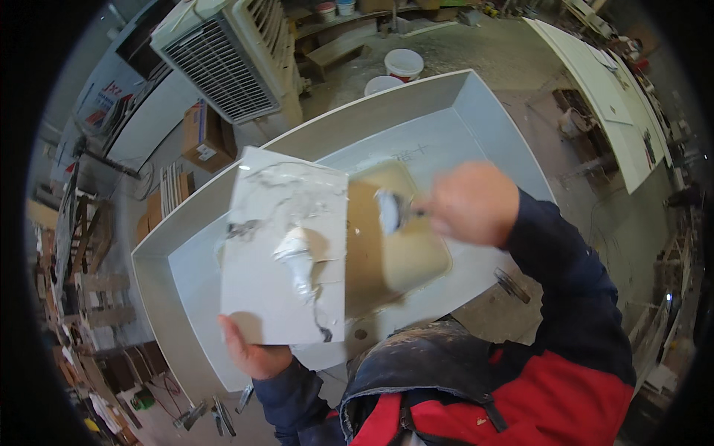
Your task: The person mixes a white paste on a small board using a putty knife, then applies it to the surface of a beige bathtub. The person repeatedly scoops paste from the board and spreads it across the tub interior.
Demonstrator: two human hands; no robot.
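Observation:
My left hand [256, 359] grips the lower edge of a flat white board [249, 279], with the thumb on top and the other fingers hidden beneath. A thick lump of white paste [296, 256] sits mid-board, with grey smears and streaks around it. In my right hand [476, 204], closed and slightly blurred, is a putty knife [389, 212] with white paste on its blade. The blade is just right of the board, apart from it. Below both hands stands a large pale shallow tub [491, 134] with raised walls. A tan rounded rectangle [420, 260] shows on its bottom, partly covered by the board.
A louvred air cooler [227, 70] and a cardboard box [207, 140] stand beyond the tub at the left. White buckets [404, 64] are behind it. At the right lies a long white panel [595, 97] on supports. Clamps [222, 416] lie near the lower left.

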